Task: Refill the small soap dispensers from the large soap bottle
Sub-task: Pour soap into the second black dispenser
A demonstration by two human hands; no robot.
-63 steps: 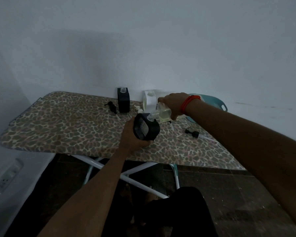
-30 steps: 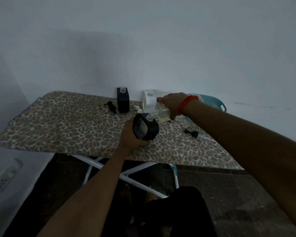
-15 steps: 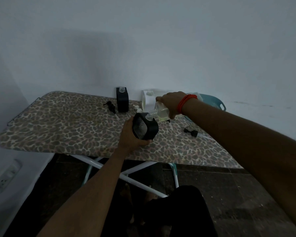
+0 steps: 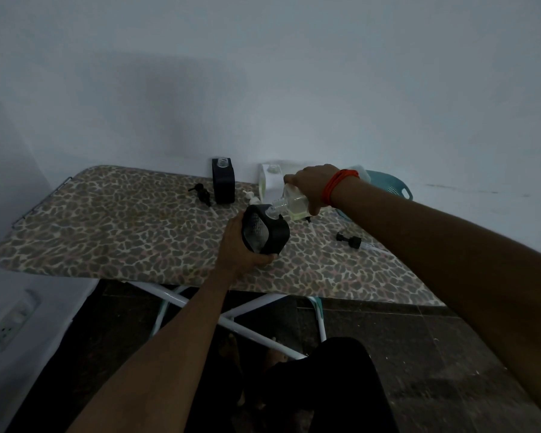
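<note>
My left hand [image 4: 236, 245] grips a black square soap dispenser [image 4: 267, 231], tilted, just above the leopard-print ironing board [image 4: 122, 226]. My right hand [image 4: 313, 185], with an orange band on the wrist, holds a clear soap bottle [image 4: 294, 203] of pale yellow liquid tipped down, its neck at the dispenser's top opening. A second black dispenser [image 4: 223, 184] stands open at the board's far edge. A white dispenser [image 4: 270, 182] stands beside it, partly behind my right hand.
Loose pump heads lie on the board: a black one [image 4: 202, 193] at the left, a white one [image 4: 253, 198] near the middle, a black one with a tube [image 4: 353, 242] at the right. A teal basket [image 4: 388, 185] sits behind my right arm. The wall is close behind.
The two hands have held nearly still with the bottle tipped into the dispenser. The view has shifted only slightly.
</note>
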